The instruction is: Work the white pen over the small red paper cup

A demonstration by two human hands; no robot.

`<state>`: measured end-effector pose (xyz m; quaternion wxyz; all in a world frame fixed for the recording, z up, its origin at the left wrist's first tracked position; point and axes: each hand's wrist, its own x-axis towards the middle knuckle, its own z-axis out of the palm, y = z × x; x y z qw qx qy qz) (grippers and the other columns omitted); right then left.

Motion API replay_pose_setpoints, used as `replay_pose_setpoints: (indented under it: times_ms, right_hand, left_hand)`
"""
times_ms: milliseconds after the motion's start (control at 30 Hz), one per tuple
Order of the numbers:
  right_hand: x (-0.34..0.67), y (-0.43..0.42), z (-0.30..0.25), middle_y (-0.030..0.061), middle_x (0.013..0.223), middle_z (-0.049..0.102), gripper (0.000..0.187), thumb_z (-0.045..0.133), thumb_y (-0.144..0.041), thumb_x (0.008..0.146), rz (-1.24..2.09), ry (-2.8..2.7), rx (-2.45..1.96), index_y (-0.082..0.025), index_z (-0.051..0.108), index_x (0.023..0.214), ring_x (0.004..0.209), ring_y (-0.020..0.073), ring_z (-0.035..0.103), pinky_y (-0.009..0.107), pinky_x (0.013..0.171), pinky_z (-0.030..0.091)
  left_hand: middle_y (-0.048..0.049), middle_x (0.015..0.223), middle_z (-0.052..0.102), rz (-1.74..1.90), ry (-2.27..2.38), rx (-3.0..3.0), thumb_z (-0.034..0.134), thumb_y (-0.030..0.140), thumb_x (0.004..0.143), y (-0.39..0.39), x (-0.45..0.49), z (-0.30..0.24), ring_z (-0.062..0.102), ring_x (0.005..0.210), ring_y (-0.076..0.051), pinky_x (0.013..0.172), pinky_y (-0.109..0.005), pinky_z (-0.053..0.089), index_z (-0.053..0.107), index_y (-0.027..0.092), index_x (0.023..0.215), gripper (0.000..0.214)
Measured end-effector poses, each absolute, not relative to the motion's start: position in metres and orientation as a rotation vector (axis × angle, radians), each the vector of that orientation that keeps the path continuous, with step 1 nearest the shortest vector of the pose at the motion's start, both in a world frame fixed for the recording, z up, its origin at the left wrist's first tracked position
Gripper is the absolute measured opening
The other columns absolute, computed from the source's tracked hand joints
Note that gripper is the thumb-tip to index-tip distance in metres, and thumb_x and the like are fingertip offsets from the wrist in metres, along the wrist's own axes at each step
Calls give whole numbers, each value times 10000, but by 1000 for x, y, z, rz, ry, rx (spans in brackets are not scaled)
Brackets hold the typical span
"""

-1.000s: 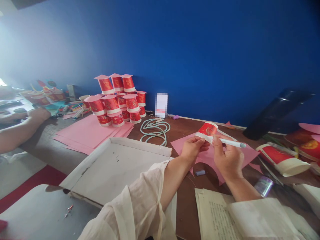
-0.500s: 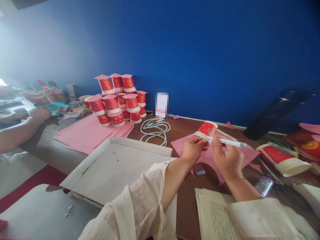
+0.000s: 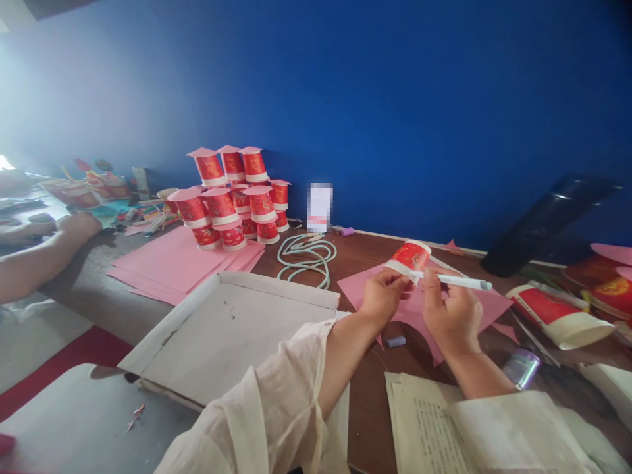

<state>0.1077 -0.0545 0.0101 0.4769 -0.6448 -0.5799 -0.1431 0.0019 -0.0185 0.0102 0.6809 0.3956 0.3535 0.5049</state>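
A red paper cup (image 3: 413, 253) with a white rim and gold print lies tilted over pink paper (image 3: 356, 284). My left hand (image 3: 386, 296) is closed on the rim, thumb and fingertips pinching its near edge. In my right hand (image 3: 451, 313) is a slim white pen (image 3: 464, 282), gripped between thumb and fingers. The pen's left end meets the cup near the rim, close to my left fingertips; its exact tip is too small to make out. A curved cut-out shows in the pink paper below my hands, with a small grey-purple piece (image 3: 395, 342) beside it.
Red cups with pink tops (image 3: 220, 205) stand stacked on pink sheets (image 3: 162, 260). A coiled cable (image 3: 307, 258), a white box lid (image 3: 237, 342), and printed pages (image 3: 424, 421) lie nearby. Rightward are a cup (image 3: 555, 316) and black bottle (image 3: 548, 224). Another person's hand (image 3: 79, 227) rests at left.
Both my hands, the cup and the pen have shifted very slightly to the right. My grips look the same, and the surrounding things have stayed put.
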Motion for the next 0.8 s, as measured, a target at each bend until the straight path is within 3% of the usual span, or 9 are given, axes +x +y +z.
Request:
replay_pose_setpoints:
  times_ms: [367, 800]
  right_hand:
    - [106, -55, 12, 103, 689, 669, 415, 396, -461, 891, -388, -1410, -1622, -151, 663, 820, 658, 212, 603, 295, 585, 378]
    - [108, -54, 11, 109, 738, 680, 398, 409, -459, 885, -385, -1397, -1615, -152, 661, 863, 675, 211, 605, 298, 593, 383]
  left_hand:
    - [5, 607, 584, 1135, 824, 951, 662, 152, 706, -19, 3, 10, 532, 557, -66, 624, -230, 481, 613, 131, 621, 100]
    - [2, 623, 590, 1141, 841, 982, 661, 162, 706, -19, 3, 8, 532, 557, -66, 624, -230, 478, 619, 131, 626, 96]
